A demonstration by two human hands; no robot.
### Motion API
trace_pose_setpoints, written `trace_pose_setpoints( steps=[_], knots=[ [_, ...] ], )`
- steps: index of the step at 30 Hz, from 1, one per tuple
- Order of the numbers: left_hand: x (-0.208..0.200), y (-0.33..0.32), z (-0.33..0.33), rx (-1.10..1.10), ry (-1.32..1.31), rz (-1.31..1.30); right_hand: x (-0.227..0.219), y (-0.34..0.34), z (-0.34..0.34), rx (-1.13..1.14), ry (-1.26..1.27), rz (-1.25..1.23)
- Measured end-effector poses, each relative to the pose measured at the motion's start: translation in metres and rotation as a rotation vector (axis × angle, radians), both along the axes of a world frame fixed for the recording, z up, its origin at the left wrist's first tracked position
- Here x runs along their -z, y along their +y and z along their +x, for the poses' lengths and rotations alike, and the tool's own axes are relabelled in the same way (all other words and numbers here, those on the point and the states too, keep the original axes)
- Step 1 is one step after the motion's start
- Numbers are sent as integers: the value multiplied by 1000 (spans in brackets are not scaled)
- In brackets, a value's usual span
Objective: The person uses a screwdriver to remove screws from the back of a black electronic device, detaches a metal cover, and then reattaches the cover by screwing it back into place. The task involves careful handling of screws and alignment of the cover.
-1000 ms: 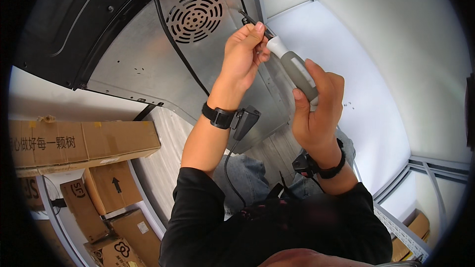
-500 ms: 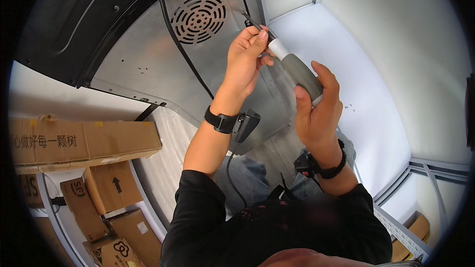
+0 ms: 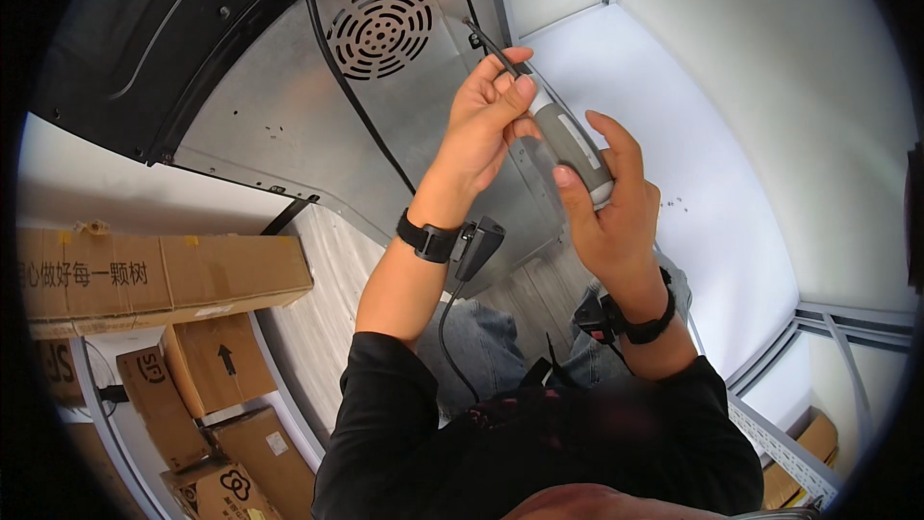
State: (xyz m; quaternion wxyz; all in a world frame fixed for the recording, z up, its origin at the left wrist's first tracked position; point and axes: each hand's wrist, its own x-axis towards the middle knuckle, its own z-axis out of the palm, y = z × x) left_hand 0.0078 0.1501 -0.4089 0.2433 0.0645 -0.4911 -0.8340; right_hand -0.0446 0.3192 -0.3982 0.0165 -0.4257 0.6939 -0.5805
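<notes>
A screwdriver (image 3: 570, 140) with a grey handle, a pale collar and a dark shaft slants up and to the left. Its tip meets the metal panel (image 3: 289, 125) close to that panel's right edge; any screw there is too small to make out. My left hand (image 3: 486, 120) is closed around the shaft and collar, thumb on top. At the butt of the handle, my right hand (image 3: 621, 202) cups it, with the thumb on one side and the fingers on the other. The index finger stands off the grip.
A round vent (image 3: 380, 34) and a black cable (image 3: 346, 87) are on the panel, beside a black curved casing (image 3: 125, 48). Cardboard boxes (image 3: 164, 274) stand at lower left. A white surface (image 3: 664, 135) and metal framing (image 3: 847, 323) lie to the right.
The screwdriver handle has rolled, showing a pale strip on its side. My right thumb and fingers have shifted slightly left around it; my left hand's fingers have moved a little along the shaft.
</notes>
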Motion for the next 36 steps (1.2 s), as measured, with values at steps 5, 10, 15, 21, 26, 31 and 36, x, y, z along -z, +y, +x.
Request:
trace_pose_setpoints(
  steps=[5, 10, 15, 21, 26, 31, 36],
  knots=[
    [-3, -1, 2, 19, -26, 3, 10, -1, -1, -12, -183, -8],
    [-8, -3, 6, 38, -29, -34, 8, 0, 0, -15, -280, -24],
    [-5, -2, 7, 56, -33, -109, 4, 6, 2, 5, -324, -122],
    [3, 7, -14, 46, -86, -176, -13, 25, -29, -14, -421, 9],
    [20, 44, -62, 17, -32, -201, -21, 58, -101, -176, -466, 76],
    [70, 80, -119, 73, -93, -280, 18, 95, -167, -161, -360, 399],
    [192, 107, -160, 134, -321, -634, 118, 136, -192, -12, -673, 233]
  ],
)
